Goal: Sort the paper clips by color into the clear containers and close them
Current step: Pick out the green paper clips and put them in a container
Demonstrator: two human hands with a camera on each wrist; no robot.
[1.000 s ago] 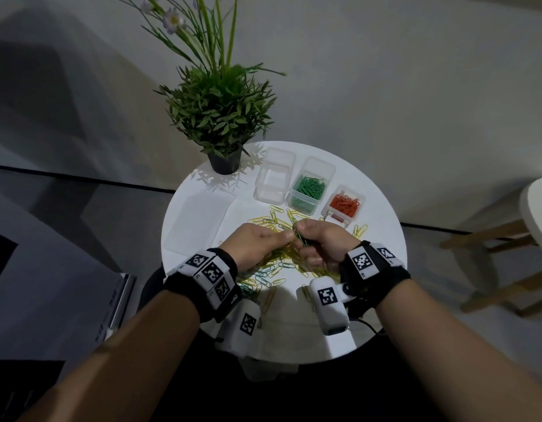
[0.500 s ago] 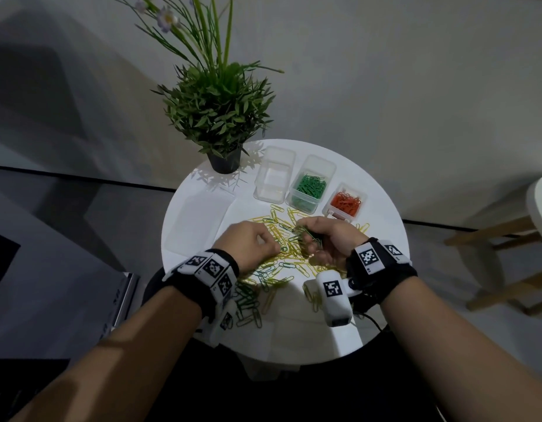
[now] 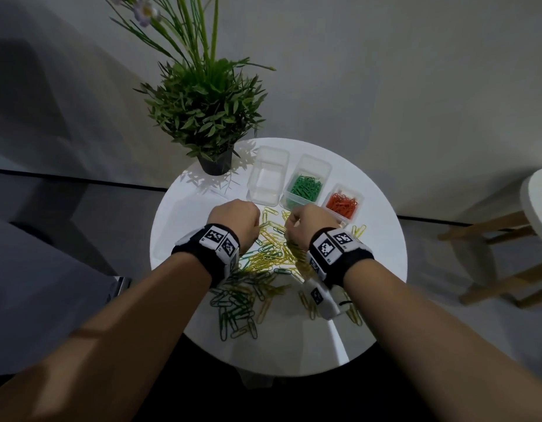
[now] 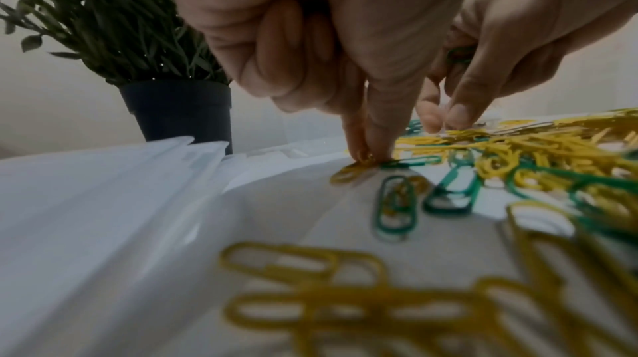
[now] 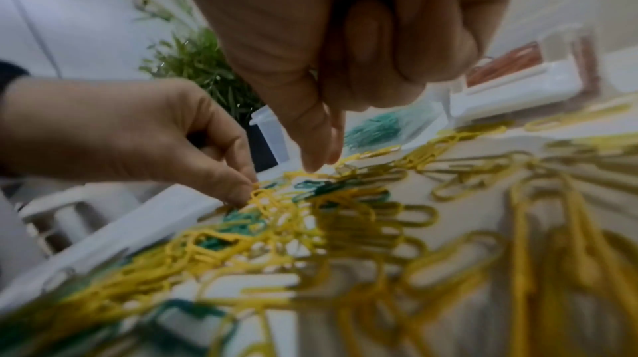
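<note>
Loose yellow and green paper clips [image 3: 271, 254] lie heaped mid-table. At the back stand three clear containers: an empty one [image 3: 267, 178], one with green clips [image 3: 306, 187] and a small one with red clips [image 3: 342, 205]. My left hand [image 4: 367, 157] pinches a yellow clip [image 4: 348, 173] against the table at the pile's far left edge. My right hand [image 5: 319, 163] keeps a few green clips [image 4: 459, 52] tucked in its curled fingers, while its thumb and forefinger point down at the pile just in front of the green container.
The round white table [image 3: 382, 257] is small, with its edge close on every side. A potted plant [image 3: 213, 161] stands at the back left beside the empty container. Clear lids [image 3: 184, 229] lie on the left. A wooden stool [image 3: 513, 239] stands to the right.
Both hands have moved apart and forward over the pile toward the containers. The right hand still holds its green clips. The left hand has come down to pinch a yellow clip.
</note>
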